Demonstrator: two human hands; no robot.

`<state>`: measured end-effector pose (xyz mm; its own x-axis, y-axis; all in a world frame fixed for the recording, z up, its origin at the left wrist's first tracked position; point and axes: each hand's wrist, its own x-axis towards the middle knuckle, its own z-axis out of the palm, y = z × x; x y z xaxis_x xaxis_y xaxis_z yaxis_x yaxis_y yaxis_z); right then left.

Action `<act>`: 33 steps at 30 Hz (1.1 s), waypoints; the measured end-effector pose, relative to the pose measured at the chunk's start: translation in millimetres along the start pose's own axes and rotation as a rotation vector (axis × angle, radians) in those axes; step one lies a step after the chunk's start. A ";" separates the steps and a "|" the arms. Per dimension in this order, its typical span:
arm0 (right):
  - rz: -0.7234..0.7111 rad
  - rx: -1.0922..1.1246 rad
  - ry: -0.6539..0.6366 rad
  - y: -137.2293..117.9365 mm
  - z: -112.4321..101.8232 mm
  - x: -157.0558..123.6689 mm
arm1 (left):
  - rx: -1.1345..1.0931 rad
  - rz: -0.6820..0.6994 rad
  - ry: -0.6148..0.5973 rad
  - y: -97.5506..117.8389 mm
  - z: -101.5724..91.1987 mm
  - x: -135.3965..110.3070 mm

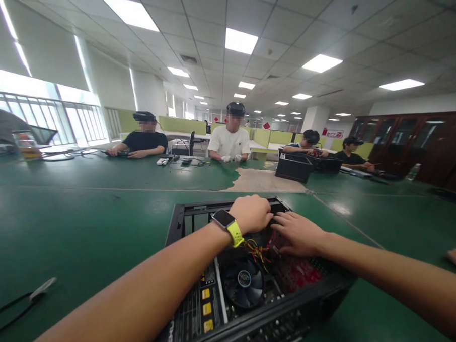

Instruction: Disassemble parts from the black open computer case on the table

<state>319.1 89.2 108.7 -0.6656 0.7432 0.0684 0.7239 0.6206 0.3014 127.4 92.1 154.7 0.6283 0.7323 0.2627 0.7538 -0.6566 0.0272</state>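
One left hand (251, 214) curled, grip unclear, right hand (299, 234) spread, over computer case (274, 314)

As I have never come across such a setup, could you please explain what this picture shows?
There is no robot here: a camera on a person's head looks forward and down. Both arms are the wearer's. The left hand, with a watch on its wrist, and the right hand are at an open black computer case on a green table. Inside are a fan and coloured wires. Whether either hand grips something is hidden. Other people sit beyond.
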 end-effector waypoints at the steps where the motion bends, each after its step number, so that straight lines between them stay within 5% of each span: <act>1: 0.024 -0.039 0.059 2.1 1.0 -6.2 | 0.031 0.008 -0.037 1.7 9.4 1.4; 4: 0.402 -0.065 0.089 9.8 -4.8 -12.3 | 0.033 0.043 -0.127 0.6 27.1 2.3; 6: 0.666 0.012 -0.101 18.0 -7.8 -9.4 | 0.019 0.070 -0.173 -2.1 31.2 1.9; 8: 0.743 0.081 -0.271 25.8 -6.3 -7.3 | 0.007 0.113 -0.216 -3.5 31.7 0.9; 13: 0.733 0.107 -0.331 24.9 -3.5 -35.9 | -0.048 0.315 -0.324 0.0 30.4 -10.5; 17: 0.648 -0.038 -0.400 6.6 -31.7 -72.1 | 0.026 0.369 -0.445 7.2 27.0 -19.2; 22: 0.378 -0.166 -0.224 -22.4 -71.6 -40.8 | 0.177 0.296 -0.724 25.3 16.2 -15.7; 27: 0.225 -0.080 -0.514 -38.4 -40.3 15.2 | 0.073 0.408 -0.847 25.4 23.5 -14.6; 30: 0.227 -0.066 -0.582 -32.6 -13.2 21.3 | 0.080 0.399 -0.787 16.5 31.7 -14.7; 33: 0.226 0.038 -0.626 -21.6 -10.7 14.9 | 0.079 0.397 -0.765 13.5 33.5 -14.1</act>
<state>291.6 84.2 113.3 -0.2741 0.8537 -0.4428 0.8467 0.4325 0.3099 135.1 79.0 119.1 0.7832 0.3908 -0.4836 0.4447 -0.8957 -0.0036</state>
